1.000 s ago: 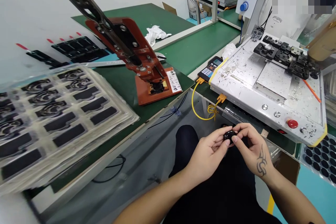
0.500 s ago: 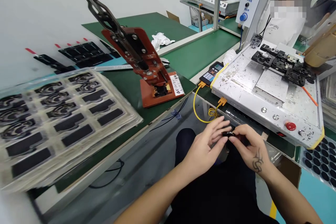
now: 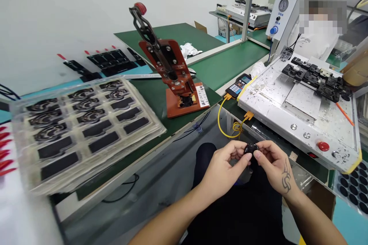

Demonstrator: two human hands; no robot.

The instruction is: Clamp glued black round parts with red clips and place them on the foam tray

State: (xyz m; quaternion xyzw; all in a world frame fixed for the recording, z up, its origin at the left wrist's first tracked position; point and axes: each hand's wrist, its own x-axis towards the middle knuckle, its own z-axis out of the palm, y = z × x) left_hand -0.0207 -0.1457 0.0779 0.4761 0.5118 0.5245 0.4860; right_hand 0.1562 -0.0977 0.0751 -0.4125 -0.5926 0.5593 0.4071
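Note:
Between both hands, above my lap, is a small glossy black round part (image 3: pixel 251 148); its exact kind is not clear. My left hand (image 3: pixel 230 164) pinches its left side between thumb and fingers. On the opposite side, my right hand (image 3: pixel 271 160) grips its edge, also with thumb and fingertips. The fingers hide part of the rim. Ahead and to the left, a red-brown toggle clamp press (image 3: pixel 169 72) stands on the green bench with its handle raised. A black piece (image 3: pixel 186 101) sits in the fixture at its base.
Stacked clear trays (image 3: pixel 94 141) of black parts lie on the left bench. To the right stands a white machine (image 3: pixel 273 99) with a red button (image 3: pixel 323 146) and black fixtures on top. A handheld keypad (image 3: pixel 240 85) with yellow cables lies beside it. Another person (image 3: pixel 319 34) is behind the machine.
The black part has turned from edge-on to show its flat face. My left fingers, spread before, have closed on it. The view has shifted slightly left and up.

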